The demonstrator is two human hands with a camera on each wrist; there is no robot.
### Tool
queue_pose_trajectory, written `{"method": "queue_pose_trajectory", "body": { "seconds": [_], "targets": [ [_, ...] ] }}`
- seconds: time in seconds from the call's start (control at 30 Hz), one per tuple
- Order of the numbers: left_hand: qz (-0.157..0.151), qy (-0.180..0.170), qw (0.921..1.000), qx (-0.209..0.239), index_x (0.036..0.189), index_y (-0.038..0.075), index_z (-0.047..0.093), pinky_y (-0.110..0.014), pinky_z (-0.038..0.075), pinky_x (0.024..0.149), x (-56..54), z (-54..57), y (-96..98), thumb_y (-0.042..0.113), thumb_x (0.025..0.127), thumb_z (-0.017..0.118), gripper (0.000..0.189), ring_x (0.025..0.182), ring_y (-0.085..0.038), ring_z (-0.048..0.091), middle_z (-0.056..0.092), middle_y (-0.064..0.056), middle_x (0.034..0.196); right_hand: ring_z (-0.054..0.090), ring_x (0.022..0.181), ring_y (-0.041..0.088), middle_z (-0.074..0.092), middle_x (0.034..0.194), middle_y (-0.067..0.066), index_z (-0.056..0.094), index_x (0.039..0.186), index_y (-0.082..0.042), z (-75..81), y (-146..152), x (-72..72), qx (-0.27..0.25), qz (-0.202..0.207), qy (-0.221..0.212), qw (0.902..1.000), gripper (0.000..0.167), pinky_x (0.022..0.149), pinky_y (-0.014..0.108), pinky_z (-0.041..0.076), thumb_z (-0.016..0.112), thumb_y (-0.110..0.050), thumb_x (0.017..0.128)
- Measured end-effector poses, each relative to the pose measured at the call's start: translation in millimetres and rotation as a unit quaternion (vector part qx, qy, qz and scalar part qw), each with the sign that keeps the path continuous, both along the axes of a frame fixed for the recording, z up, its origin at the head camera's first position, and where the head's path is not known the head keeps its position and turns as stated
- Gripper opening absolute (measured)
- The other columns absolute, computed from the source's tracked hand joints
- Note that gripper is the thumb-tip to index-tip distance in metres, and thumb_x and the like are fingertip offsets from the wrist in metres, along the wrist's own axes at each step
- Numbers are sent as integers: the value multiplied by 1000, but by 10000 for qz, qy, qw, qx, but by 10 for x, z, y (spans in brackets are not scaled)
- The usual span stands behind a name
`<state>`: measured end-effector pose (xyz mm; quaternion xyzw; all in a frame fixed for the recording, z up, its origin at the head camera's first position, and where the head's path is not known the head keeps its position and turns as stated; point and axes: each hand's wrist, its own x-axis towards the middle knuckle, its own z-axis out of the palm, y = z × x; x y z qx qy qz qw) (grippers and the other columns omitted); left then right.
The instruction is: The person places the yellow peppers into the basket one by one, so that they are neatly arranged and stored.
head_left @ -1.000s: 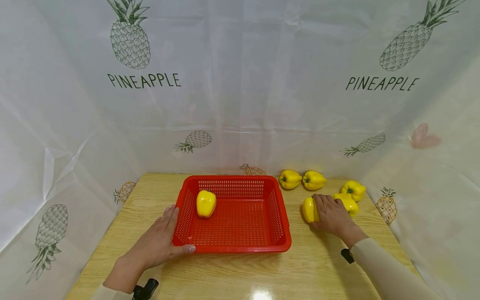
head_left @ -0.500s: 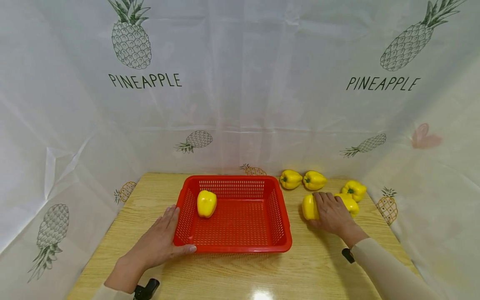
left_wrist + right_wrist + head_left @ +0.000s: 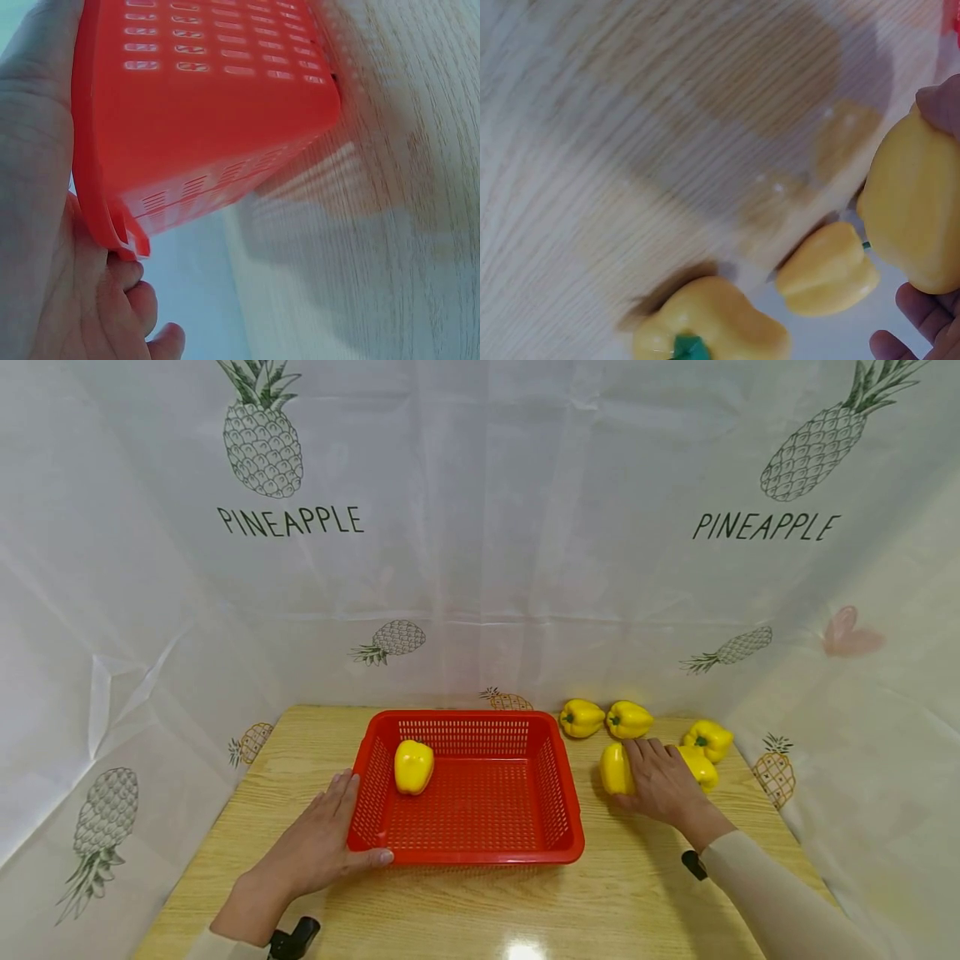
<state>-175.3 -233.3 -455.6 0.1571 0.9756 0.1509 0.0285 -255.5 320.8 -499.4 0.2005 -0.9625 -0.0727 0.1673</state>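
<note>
My left hand (image 3: 318,839) holds the red plastic basket (image 3: 480,858) at its near left corner. The thumb lies along the front rim; in the left wrist view, fingertips (image 3: 142,304) bend below the rim. A yellow bell pepper (image 3: 413,767) sits inside, toward the left. At the right of the table, my right hand (image 3: 667,785) grips another yellow bell pepper (image 3: 919,199) from above, its fingers covering part of it. Beside that hand lies a partly hidden yellow pepper (image 3: 699,767), with one more pepper (image 3: 708,741) behind it.
Two yellow peppers, one left (image 3: 582,717) and one right (image 3: 629,718), lie near the back edge of the wooden table (image 3: 420,914), right of the basket. A white curtain (image 3: 480,543) printed with pineapples encloses the table at the back and sides.
My right hand and the pepper it holds have shifted slightly up in the head view and a little to the left. The left hand and basket stay in place.
</note>
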Motion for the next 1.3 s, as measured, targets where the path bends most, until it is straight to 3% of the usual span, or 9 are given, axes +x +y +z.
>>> {"method": "queue_pose_trajectory", "body": {
  "seconds": [0.53,0.9,1.17,1.3],
  "targets": [
    [-13,58,9999,-86,164,-10,20,-66,25,126,6,-17,-3,84,81,67,133,159,-49,23,19,-30,172,58,111,44,62,122,24,49,133,4,182,-155,-69,-61,343,363,9987,97,90,59,52,90,-59,72],
    [-78,103,9997,-189,163,-11,21,-65,25,127,-10,-9,-9,85,82,65,133,158,-49,23,22,-31,171,61,109,43,64,120,24,52,133,5,416,-297,-167,-179,663,844,9941,95,86,57,55,87,-58,71],
    [-120,147,9991,-371,163,-11,23,-65,25,127,-19,-12,-12,91,81,58,135,158,-48,26,24,-31,170,61,109,42,64,123,22,51,137,5,660,-507,-233,-149,699,698,9950,95,90,56,54,84,-60,76],
    [-111,97,9992,-373,163,-11,23,-65,25,127,-17,7,-3,86,82,63,133,158,-48,25,24,-31,170,60,112,40,63,125,20,50,137,2,781,-694,-275,-78,701,564,9959,93,94,54,54,84,-61,77]
  ]
}}
